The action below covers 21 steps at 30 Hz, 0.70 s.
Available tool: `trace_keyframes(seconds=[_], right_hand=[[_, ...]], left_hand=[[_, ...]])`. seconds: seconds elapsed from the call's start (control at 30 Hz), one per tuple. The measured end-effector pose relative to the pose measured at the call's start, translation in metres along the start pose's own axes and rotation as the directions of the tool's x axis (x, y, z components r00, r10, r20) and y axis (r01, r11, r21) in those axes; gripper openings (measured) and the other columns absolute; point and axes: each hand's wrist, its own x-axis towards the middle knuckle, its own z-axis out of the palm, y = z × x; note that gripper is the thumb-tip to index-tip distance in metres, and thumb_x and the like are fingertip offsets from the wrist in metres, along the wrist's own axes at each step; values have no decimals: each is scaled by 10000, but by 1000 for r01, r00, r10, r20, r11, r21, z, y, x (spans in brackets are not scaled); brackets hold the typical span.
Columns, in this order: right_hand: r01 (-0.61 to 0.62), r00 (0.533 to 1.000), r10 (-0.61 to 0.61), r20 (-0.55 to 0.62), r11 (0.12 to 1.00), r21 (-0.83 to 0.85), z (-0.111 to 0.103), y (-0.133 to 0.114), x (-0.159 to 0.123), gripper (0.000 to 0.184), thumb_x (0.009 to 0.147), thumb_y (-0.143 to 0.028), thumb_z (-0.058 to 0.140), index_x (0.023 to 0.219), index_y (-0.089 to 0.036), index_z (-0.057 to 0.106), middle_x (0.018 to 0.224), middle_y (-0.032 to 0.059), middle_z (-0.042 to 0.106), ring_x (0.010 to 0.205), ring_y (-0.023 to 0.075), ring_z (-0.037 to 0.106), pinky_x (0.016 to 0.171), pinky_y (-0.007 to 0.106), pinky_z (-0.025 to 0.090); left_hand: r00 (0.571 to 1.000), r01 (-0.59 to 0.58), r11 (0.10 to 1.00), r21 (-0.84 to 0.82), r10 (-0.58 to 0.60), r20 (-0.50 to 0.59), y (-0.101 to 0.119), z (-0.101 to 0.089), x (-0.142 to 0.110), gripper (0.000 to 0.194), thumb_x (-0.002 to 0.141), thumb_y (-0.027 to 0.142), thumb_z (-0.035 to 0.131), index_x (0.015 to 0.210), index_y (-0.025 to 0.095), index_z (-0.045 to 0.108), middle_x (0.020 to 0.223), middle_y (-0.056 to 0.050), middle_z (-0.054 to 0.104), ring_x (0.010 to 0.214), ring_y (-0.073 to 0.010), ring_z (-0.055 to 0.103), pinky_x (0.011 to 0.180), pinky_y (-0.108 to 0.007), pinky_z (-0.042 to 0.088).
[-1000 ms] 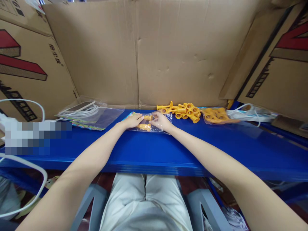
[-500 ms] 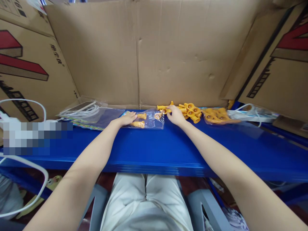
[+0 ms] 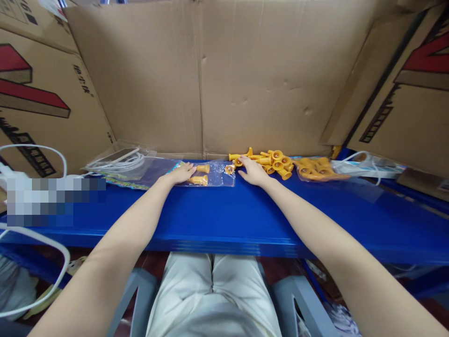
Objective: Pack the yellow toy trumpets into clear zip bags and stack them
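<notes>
My left hand (image 3: 182, 172) lies flat with its fingers stretched out on a clear plastic bag (image 3: 217, 177). Inside that bag are a few yellow horn-shaped plastic pieces (image 3: 199, 179), two beside my fingertips and one near the bag's right end. My right hand (image 3: 253, 172) rests at the left front of a loose pile of yellow horn-shaped pieces (image 3: 278, 164), its thumb apart from the fingers. Nothing shows in its grip, though the fingertips lie against the pieces and are partly covered by them.
Another clear bag of yellow pieces (image 3: 315, 168) lies right of the pile. A bagged white cable (image 3: 122, 161) is at the left. Behind the blue shelf (image 3: 224, 213) stands a cardboard wall (image 3: 245, 79), with printed boxes (image 3: 38, 89) on either side.
The bag under my left hand has slid slightly left along with the hand. My right hand has shifted a little left, and its thumb now stands out from the fingers.
</notes>
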Motion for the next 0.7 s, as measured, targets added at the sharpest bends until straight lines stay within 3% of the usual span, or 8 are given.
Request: trace_keyframes(seconds=[0.13, 0.27, 0.37, 0.53, 0.7], right_hand=[[5, 998, -5, 57, 1000, -10, 3, -1, 0, 490, 893, -255, 473, 1374, -165, 453, 1535, 119, 301, 1375, 276, 342, 1089, 496, 319], [-5, 999, 6, 35, 1000, -27, 1, -5, 1, 563, 889, -228, 455, 1439, -147, 364, 1529, 134, 308, 1388, 266, 317, 1096, 493, 304], [42, 996, -33, 79, 993, -110, -2, -6, 5, 532, 863, -192, 473, 1393, -164, 435, 1537, 126, 294, 1381, 287, 320, 1094, 541, 270], [173, 982, -146, 115, 945, -276, -11, -11, 20, 439, 837, -96, 432, 1263, -124, 534, 1354, 156, 525, 1273, 282, 447, 1100, 532, 212], [146, 981, -93, 173, 933, -329, -18, -26, 39, 385, 884, -175, 424, 1247, -93, 522, 1200, 190, 619, 1136, 301, 554, 988, 487, 349]], left_hand=[[1000, -6, 999, 34, 6, -5, 0, 0, 1, 656, 952, 420, 91, 1488, 88, 275, 1558, -100, 214, 1445, -183, 169, 1159, -314, 130], [1000, 6, 998, 58, -5, -16, 0, 0, 0, 661, 951, 423, 106, 1478, 69, 292, 1554, -132, 207, 1447, -213, 160, 1158, -339, 131], [1000, 12, 998, 65, -11, -24, 2, -1, -2, 658, 949, 423, 119, 1472, 74, 313, 1551, -130, 222, 1447, -228, 154, 1158, -347, 133], [999, 25, 998, 64, -24, -25, 4, -2, -4, 660, 945, 437, 126, 1477, 92, 308, 1556, -121, 216, 1449, -234, 142, 1157, -357, 139], [999, 22, 1000, 16, -22, -23, 4, -1, -4, 664, 945, 431, 134, 1479, 70, 298, 1555, -114, 214, 1447, -204, 155, 1157, -305, 133]])
